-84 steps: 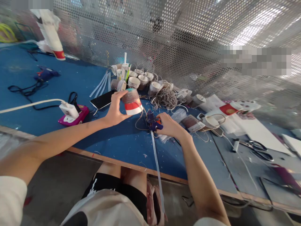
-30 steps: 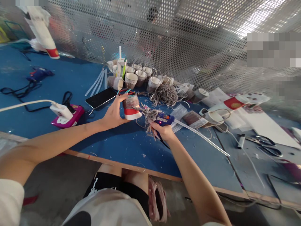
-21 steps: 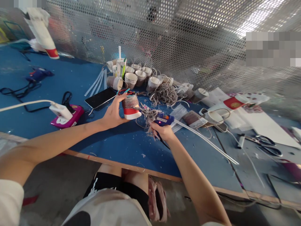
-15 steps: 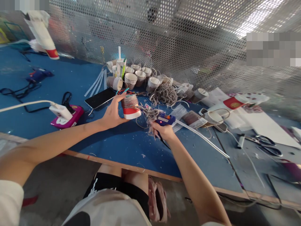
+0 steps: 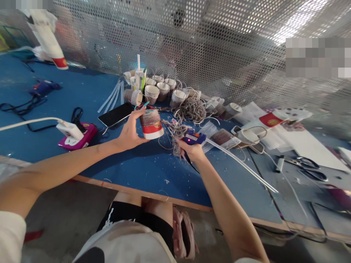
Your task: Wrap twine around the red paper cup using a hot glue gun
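Observation:
My left hand (image 5: 131, 128) grips a paper cup (image 5: 152, 130), tilted, its red and white part toward me and grey-brown cord wound round the rest. A blue hot glue gun (image 5: 195, 137) with a small red light is in my right hand (image 5: 192, 150), a long clear glue stick (image 5: 241, 163) sticking out of its back. Tangled grey cord (image 5: 175, 133) hangs about the gun's front and my right fingers, hiding the nozzle. The cup and the gun are a short way apart, above the blue table (image 5: 131, 168).
Behind my hands stand several cord-wrapped cups (image 5: 151, 93) and a heap of cord (image 5: 193, 109). A phone (image 5: 116, 114), a pink power strip (image 5: 79, 137) and another glue gun (image 5: 45, 87) lie to the left. Scissors (image 5: 309, 166) rest at right. A perforated metal screen (image 5: 153, 44) closes the back.
The cup has turned slightly in my left hand, so more of its red band and emblem shows. The glue gun has shifted a little to the right, its stick reaching further down.

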The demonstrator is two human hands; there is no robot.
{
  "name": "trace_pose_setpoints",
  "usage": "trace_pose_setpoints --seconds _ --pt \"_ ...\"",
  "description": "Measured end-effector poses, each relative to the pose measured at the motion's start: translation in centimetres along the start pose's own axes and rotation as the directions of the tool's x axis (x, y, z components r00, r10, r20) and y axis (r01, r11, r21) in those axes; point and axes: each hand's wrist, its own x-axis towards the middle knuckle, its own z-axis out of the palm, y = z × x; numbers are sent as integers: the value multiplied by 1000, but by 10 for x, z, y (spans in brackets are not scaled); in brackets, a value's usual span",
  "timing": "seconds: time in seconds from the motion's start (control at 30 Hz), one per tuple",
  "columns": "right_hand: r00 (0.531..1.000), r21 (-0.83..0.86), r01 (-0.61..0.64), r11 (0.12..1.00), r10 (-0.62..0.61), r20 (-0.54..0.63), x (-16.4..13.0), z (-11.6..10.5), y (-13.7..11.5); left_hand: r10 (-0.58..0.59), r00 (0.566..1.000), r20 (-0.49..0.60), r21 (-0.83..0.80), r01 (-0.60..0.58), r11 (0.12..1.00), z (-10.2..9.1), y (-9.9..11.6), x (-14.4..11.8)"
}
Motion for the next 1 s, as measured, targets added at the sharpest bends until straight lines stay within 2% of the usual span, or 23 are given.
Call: trace_pose_setpoints --seconds 0.17,0.23,0.27,0.3,0.33,0.37,0.47,0.5,0.53,0.6,0.67,0.73,0.77,0.8,0.83,0.93,1.0 --pt "999 -51 32 998 -33 -19 6 -2 5 25 1000 2 -22 -25 999 -2 1 0" --pt "986 -239 120 963 -144 -85 10 -10 4 17 1000 0 -52 -17 998 -3 1 0" --pt "967 -366 172 915 -227 -114 12 -15 3 7 1000 -1 -66 -7 998 -3 1 1" --pt "940 -518 213 828 -319 -123 14 -21 1 -3 1000 1 -74 3 997 -3 1 1" --pt "927 -607 223 763 -359 -111 15 -28 -1 -10 1000 6 -78 10 997 -3 1 1" --pt "925 -681 209 702 -367 -95 16 -36 -3 -13 1000 12 -82 14 997 -3 1 2" --pt "958 -880 93 466 -284 -49 17 -57 -4 -5 1000 14 -121 7 993 -2 1 2" --pt "965 -906 80 415 -261 -34 17 -63 -3 -2 1000 8 -144 3 990 -2 1 1" --pt "968 -911 89 403 -251 -16 17 -69 -2 0 1000 0 -165 0 986 -1 0 1" --pt "956 -881 168 442 -291 36 16 -76 -2 1 1000 -17 -195 -4 981 0 -2 1" --pt "914 -793 293 534 -401 68 15 -74 -4 -1 1000 -29 -204 -5 979 2 -5 0" --pt "852 -618 435 655 -521 48 14 -61 -9 -2 999 -34 -211 -5 977 3 -7 -1" --pt "837 -497 482 722 -548 16 13 -51 -11 -5 999 -33 -218 -3 976 3 -8 -1" --pt "842 -361 506 784 -540 8 13 -39 -12 -8 999 -32 -227 1 974 4 -8 -1" --pt "868 -260 486 835 -496 30 12 -27 -13 -12 999 -30 -237 4 971 4 -8 -1" --pt "903 -168 428 888 -416 106 10 5 -11 -29 999 -31 -249 21 968 4 -7 -2" --pt "919 -137 388 911 -371 138 8 17 -8 -39 999 -33 -248 30 968 3 -6 -2"
